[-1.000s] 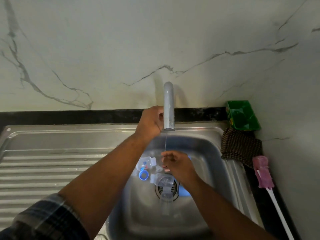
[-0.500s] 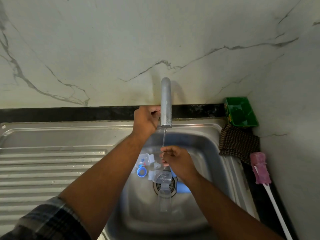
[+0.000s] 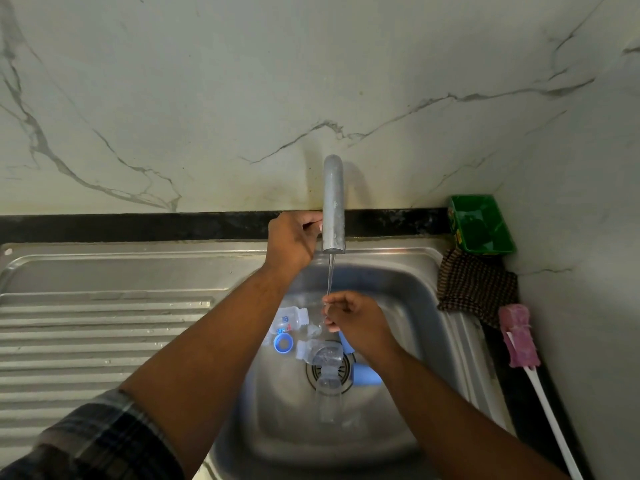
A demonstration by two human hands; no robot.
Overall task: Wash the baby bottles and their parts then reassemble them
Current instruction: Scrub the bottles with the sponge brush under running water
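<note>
Steel sink [image 3: 412,289]: bottles [image 3: 290,318] below right hand [image 3: 360,323] pinching clear part [image 3: 321,321]; left hand [image 3: 291,242] gripping tap [image 3: 333,209].

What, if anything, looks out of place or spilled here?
Nothing looks damaged or spilled. A baby bottle, a blue ring and clear parts lie jumbled in the sink, some over the drain, which suits washing. The pink bottle brush lies unused on the counter at right.

You have nothing legible here. The baby bottle [image 3: 289,318] lying on the left carries small blue and red print, too tiny to read; the green box [image 3: 481,225] far right shows a blurred label.
</note>
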